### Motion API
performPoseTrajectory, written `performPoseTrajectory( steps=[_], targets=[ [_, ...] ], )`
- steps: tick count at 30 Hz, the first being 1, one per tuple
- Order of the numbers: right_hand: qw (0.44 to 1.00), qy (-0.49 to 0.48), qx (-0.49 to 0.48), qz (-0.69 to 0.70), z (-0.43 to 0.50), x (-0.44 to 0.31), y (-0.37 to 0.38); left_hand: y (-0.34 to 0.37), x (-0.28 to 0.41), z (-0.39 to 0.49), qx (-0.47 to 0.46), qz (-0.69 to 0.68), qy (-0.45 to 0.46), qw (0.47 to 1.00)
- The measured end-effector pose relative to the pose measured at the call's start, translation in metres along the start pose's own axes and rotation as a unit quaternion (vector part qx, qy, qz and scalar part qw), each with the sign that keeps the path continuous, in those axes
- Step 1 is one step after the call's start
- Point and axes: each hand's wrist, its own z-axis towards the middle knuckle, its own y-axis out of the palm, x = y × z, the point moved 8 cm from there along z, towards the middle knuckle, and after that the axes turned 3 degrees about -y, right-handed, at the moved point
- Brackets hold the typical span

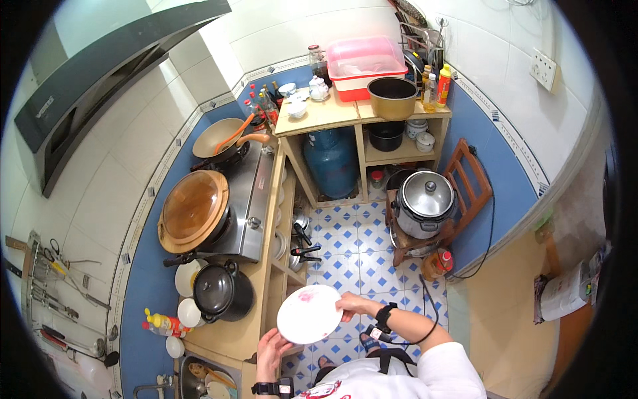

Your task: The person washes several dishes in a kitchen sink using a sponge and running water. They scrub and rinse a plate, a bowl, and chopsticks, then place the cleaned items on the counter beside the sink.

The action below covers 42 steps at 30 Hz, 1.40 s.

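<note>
A white plate (308, 319) with a pink flower print is held level in front of my body, above the tiled floor beside the counter. My right hand (353, 305) grips its right rim. My left hand (272, 346) is at its lower left rim, with the fingertips against the edge. The plate's inner face is turned up and bears nothing. Each wrist wears a black strap with a small device, and a cable runs from the one on the right.
Left of me, the counter holds a black lidded pot (223, 291), a gas stove (249, 199) with two pans, and a steel sink (204, 369) with dishes. Ahead stand a wooden shelf (319, 124) and a blue gas cylinder (331, 164). A pressure cooker (424, 204) sits on a wooden chair (466, 192).
</note>
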Motion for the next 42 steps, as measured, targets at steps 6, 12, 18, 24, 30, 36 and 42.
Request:
performPoseTrajectory(
  steps=[6, 12, 18, 24, 30, 36, 42],
  targets=[
    [0.965, -0.011, 0.259, 0.038, 0.033, -0.008, -0.109, 0.021, 0.025, 0.027, -0.071, 0.014, -0.050, 0.996],
    [0.934, -0.016, 0.357, -0.016, 0.129, -0.046, -0.162, -0.057, 0.033, 0.081, -0.006, -0.056, -0.035, 0.998],
    [0.913, -0.018, 0.330, -0.241, 0.227, -0.094, -0.174, -0.103, 0.042, 0.081, 0.088, -0.126, -0.040, 0.987],
    [0.883, -0.030, 0.284, -0.373, 0.361, -0.114, -0.168, -0.089, 0.064, 0.040, 0.176, -0.212, 0.065, 0.959],
    [0.902, -0.075, 0.186, -0.383, 0.469, -0.128, -0.147, -0.054, 0.076, 0.035, 0.358, -0.137, 0.015, 0.924],
    [0.955, -0.028, 0.105, -0.276, 0.529, -0.129, -0.137, -0.011, 0.039, 0.052, 0.368, -0.192, -0.091, 0.905],
    [0.994, 0.084, 0.051, 0.057, 0.569, -0.082, -0.135, 0.034, 0.045, 0.043, 0.400, -0.313, -0.079, 0.858]
  ],
)
